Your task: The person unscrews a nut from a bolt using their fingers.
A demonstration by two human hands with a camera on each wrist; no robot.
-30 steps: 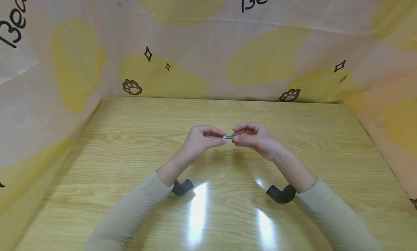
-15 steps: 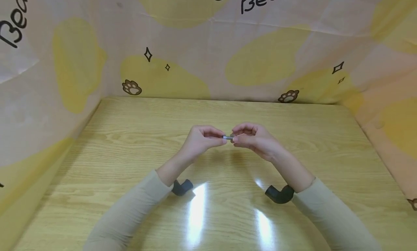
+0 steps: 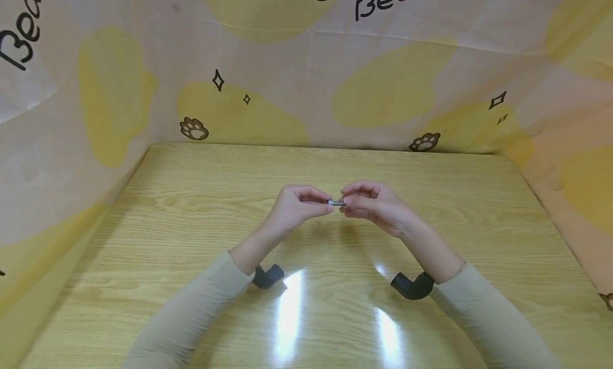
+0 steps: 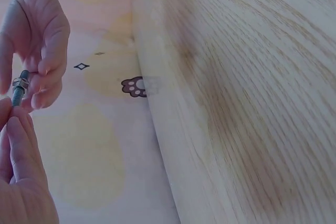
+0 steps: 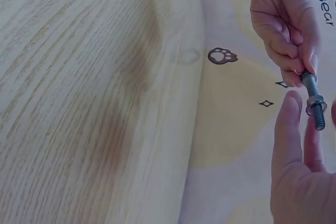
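Note:
My left hand (image 3: 299, 201) pinches a threaded metal bolt (image 5: 311, 82) by one end between thumb and fingers, holding it level above the table. A hex nut (image 5: 315, 101) sits around the bolt near its free end, with a shiny ring close against it. My right hand (image 3: 378, 207) is at that free end. In the right wrist view its index fingertip (image 5: 292, 100) and thumb stand on either side of the nut, spread apart from it. The left wrist view shows the same gap around the nut (image 4: 20, 83).
Below the hands is a wood-grain table (image 3: 201, 199) with bright reflections toward the front. A patterned cloth (image 3: 306, 82) hangs along its back and sides. A dark curved wrist piece (image 3: 269, 276) shows at the left cuff, and another dark piece (image 3: 413, 286) at the right cuff.
My right fingers shift slightly left along the bolt, then slightly back right. My left hand stays in place with its pinch on the bolt.

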